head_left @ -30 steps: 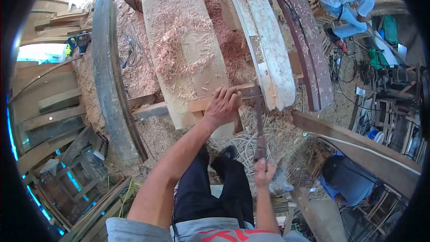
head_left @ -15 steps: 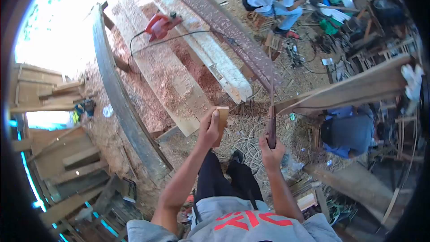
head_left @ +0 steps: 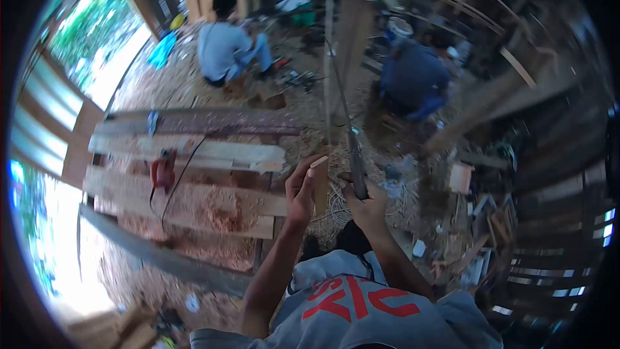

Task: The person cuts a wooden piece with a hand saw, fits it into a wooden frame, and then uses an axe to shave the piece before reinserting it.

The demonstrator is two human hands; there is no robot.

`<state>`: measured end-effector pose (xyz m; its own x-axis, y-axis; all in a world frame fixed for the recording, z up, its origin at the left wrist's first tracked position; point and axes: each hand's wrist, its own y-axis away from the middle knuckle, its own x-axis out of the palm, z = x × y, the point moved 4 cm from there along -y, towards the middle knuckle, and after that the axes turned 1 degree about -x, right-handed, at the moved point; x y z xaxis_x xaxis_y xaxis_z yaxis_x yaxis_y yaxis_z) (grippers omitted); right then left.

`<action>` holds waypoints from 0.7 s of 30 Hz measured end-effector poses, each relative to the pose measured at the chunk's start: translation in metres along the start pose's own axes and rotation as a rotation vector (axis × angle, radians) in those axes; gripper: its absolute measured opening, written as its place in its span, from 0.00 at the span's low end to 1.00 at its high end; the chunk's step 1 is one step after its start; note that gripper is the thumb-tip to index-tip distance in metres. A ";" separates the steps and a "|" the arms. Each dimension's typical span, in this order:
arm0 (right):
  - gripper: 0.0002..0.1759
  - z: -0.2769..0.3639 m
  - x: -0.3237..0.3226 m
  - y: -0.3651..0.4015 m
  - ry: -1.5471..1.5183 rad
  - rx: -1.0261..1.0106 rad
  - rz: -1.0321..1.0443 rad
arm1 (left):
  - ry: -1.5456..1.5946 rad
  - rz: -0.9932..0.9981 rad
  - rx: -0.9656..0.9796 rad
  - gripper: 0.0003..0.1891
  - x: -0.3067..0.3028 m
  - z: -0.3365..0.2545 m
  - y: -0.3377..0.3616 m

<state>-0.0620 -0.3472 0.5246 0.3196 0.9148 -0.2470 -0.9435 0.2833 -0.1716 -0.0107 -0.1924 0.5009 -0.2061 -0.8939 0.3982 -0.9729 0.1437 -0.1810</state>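
Note:
My left hand point(head_left: 299, 192) is closed around a flat wooden piece point(head_left: 321, 187), held upright with its pale end facing up. Close beside it, my right hand point(head_left: 369, 207) grips the dark handle of a long, thin-bladed knife point(head_left: 356, 161). The blade points up and away from me, blurred towards the tip. The two hands are slightly apart, in front of my grey shirt. Behind and below them lies a tangle of pale cord point(head_left: 337, 201) on the littered ground.
Planks point(head_left: 187, 190) covered in shavings lie to the left, with a red power planer point(head_left: 163, 172) and its cable on them. One person point(head_left: 223, 52) sits ahead; another in dark blue point(head_left: 414, 81) crouches ahead right. A broad upright board point(head_left: 354, 45) stands between them. Scrap wood point(head_left: 471, 252) litters the right.
My view has swung to the right, so the planks now lie on the left. The right hand with the knife has come closer to the left hand. Both hands keep their hold.

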 end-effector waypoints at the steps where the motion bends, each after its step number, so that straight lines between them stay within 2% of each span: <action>1: 0.11 0.006 -0.013 0.007 -0.028 -0.010 -0.057 | 0.052 0.037 -0.040 0.24 0.016 -0.001 0.000; 4: 0.12 -0.004 -0.050 0.031 -0.007 -0.061 -0.177 | 0.137 0.174 -0.122 0.28 0.059 0.019 0.001; 7: 0.10 0.018 -0.093 0.061 0.004 0.041 -0.300 | 0.131 0.314 -0.212 0.26 0.110 0.034 0.011; 10: 0.16 -0.001 -0.124 0.097 -0.170 0.163 -0.439 | 0.206 0.401 -0.286 0.22 0.161 0.057 0.030; 13: 0.14 -0.033 -0.167 0.136 0.005 0.089 -0.675 | 0.325 0.461 -0.428 0.16 0.218 0.077 0.060; 16: 0.14 -0.059 -0.212 0.190 0.195 0.220 -0.815 | 0.409 0.508 -0.583 0.14 0.262 0.117 0.097; 21: 0.17 -0.083 -0.269 0.266 0.218 0.424 -0.882 | 0.103 0.540 -0.737 0.13 0.313 0.159 0.170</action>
<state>-0.3922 -0.5420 0.4665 0.8889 0.2673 -0.3720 -0.3009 0.9530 -0.0342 -0.2243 -0.5150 0.4518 -0.6257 -0.5898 0.5105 -0.5553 0.7964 0.2395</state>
